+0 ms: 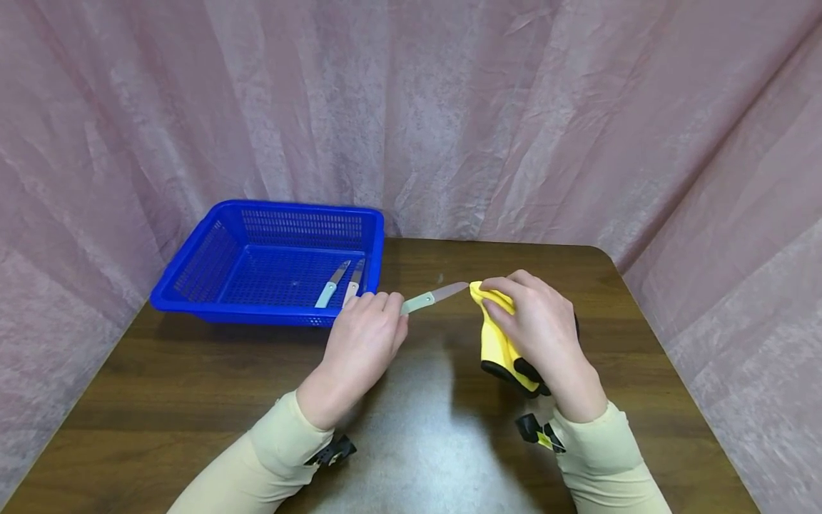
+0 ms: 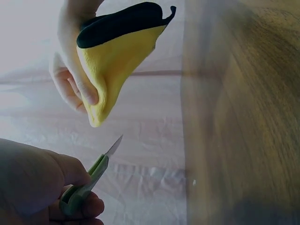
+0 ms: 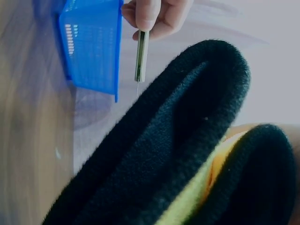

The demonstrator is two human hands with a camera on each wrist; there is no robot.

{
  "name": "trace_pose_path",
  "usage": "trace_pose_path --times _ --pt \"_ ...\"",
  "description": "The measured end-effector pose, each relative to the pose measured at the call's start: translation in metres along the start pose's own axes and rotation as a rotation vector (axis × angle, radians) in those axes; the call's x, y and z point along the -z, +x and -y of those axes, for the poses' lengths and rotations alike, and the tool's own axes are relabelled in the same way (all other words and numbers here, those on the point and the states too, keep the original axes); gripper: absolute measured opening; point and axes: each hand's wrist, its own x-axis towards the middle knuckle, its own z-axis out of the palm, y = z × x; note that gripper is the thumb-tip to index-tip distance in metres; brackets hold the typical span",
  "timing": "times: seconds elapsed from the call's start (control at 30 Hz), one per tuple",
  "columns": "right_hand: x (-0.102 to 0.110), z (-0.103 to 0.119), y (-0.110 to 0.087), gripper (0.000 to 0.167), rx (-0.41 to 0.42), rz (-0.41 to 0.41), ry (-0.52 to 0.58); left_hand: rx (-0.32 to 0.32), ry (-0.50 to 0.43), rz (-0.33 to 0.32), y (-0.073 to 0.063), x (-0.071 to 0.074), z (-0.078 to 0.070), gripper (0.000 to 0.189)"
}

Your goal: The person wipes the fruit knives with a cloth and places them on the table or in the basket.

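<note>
My left hand grips a small knife by its pale green handle, the blade pointing right. Between the fingers and thumb of my right hand is a yellow cloth with black edging, pinched near its top corner and hanging down in folds. The knife's tip ends right by that corner in the head view; the left wrist view has a small gap between the blade and the cloth. In the right wrist view the cloth's dark edging fills much of the picture and hides my right fingers.
A blue plastic basket stands at the back left of the wooden table. Inside it lie a knife with a pale green handle and one with a pale pink handle. Pink curtains hang behind and beside the table.
</note>
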Motion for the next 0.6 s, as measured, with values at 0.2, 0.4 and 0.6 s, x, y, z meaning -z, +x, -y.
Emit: trace_pose_path --times 0.2,0.4,0.6 --pt "-0.002 0.010 0.006 0.023 0.023 -0.005 0.012 0.001 -0.006 0.005 0.000 0.006 0.003 0.019" --pt "-0.004 0.020 0.010 0.022 0.033 -0.005 0.028 0.001 0.007 -0.006 0.001 0.012 0.006 0.020" --pt "-0.006 0.027 0.013 0.023 0.059 -0.013 0.042 0.002 0.001 -0.007 0.001 0.016 0.006 0.020"
